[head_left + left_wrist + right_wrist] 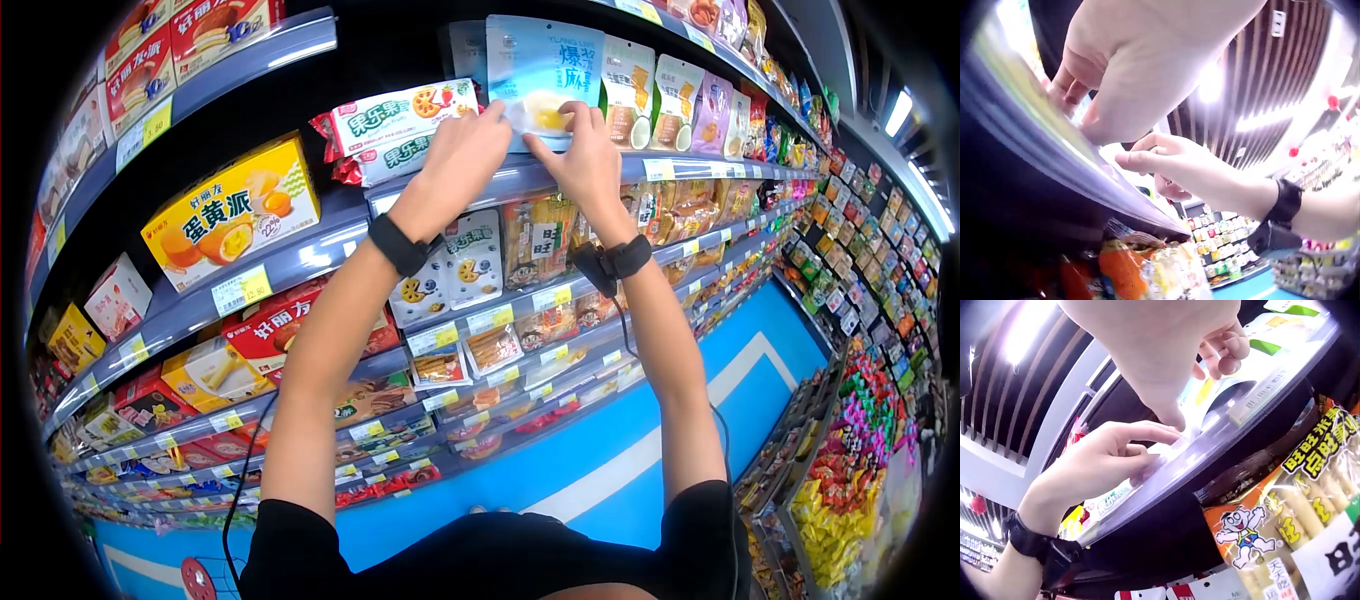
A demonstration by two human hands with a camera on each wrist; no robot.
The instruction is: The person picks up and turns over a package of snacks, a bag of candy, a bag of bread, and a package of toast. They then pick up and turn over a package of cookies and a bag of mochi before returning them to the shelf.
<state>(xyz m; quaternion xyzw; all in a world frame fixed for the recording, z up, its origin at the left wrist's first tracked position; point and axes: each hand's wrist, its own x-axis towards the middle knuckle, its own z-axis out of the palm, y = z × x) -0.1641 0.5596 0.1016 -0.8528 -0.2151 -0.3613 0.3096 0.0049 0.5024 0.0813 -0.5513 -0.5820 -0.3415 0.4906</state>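
A light-blue snack pouch (540,60) stands upright at the front of a shelf, a yellow food picture near its base. My right hand (583,165) pinches at the pouch's lower front, thumb low and fingers curled, seen from below in the right wrist view. At the pouch's lower left corner is my left hand (465,155), index finger stretched toward the right thumb. Whether the left fingers grip the pouch cannot be told. White biscuit packets (405,118) with red ends lie stacked just left, partly behind the left hand.
White pouches (628,90) and a purple pouch (712,110) stand in a row to the right. A yellow pie box (232,212) sits on the left shelf. The shelf lip (1235,419) carries price tags. Bagged rice crackers (1285,519) hang below; blue floor (600,450) lies underneath.
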